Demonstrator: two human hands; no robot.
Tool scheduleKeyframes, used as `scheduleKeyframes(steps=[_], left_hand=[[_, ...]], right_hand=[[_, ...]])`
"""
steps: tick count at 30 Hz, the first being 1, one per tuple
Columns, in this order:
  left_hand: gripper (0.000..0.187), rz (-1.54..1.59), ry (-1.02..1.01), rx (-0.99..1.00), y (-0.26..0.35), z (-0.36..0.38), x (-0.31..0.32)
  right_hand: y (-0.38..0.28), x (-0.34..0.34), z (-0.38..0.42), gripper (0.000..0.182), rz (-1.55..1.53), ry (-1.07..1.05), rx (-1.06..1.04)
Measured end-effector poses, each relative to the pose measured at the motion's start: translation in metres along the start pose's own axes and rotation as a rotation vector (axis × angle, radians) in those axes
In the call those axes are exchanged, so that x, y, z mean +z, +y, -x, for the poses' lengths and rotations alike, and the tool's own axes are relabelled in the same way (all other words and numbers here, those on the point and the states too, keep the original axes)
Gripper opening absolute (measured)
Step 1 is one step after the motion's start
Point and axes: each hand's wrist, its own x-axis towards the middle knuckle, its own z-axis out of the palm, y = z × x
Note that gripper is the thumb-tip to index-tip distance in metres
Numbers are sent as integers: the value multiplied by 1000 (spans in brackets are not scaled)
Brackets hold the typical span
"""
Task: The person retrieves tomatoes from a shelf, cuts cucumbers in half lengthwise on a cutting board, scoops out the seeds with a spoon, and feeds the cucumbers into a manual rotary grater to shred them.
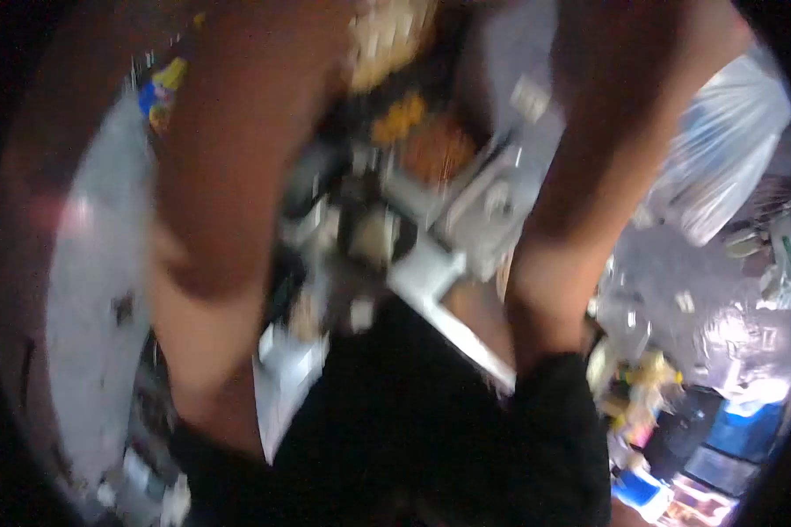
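Blurred head view. Two bare forearms rise out of frame; the left arm (228,176) and right arm (580,167) hide both hands, so their grip cannot be told. Between them lies a white bracket-like part (431,272). Right of the right arm sits a clear plastic bag (729,149), contents unreadable.

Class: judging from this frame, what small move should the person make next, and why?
Probably pause and tilt the head up. The view is smeared by motion, and the left forearm and right forearm, either side of the white frame, run past the top edge, so both hands are unseen.
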Motion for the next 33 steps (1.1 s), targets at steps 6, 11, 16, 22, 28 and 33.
scheduleKeyframes(steps=[6, 11, 16, 22, 28, 33], left_hand=[[41, 220, 265, -143, 33, 94, 85], [47, 553, 76, -561, 107, 234, 204], [48, 705, -63, -736, 154, 347, 325], [36, 793, -100, -970, 151, 385, 421], [17, 512, -6, -1073, 134, 384, 499], [18, 317, -160, -875, 137, 354, 513]], right_hand=[[-95, -92, 160, 39, 290, 185, 552], [-181, -198, 293, 52, 638, 365, 736], [-239, -332, 417, 49, 258, 666, 1110], [-249, -387, 437, 48, 357, 625, 1178], [-208, -467, 460, 48, 968, 323, 974], [-194, -508, 438, 38, 1048, 328, 956]])
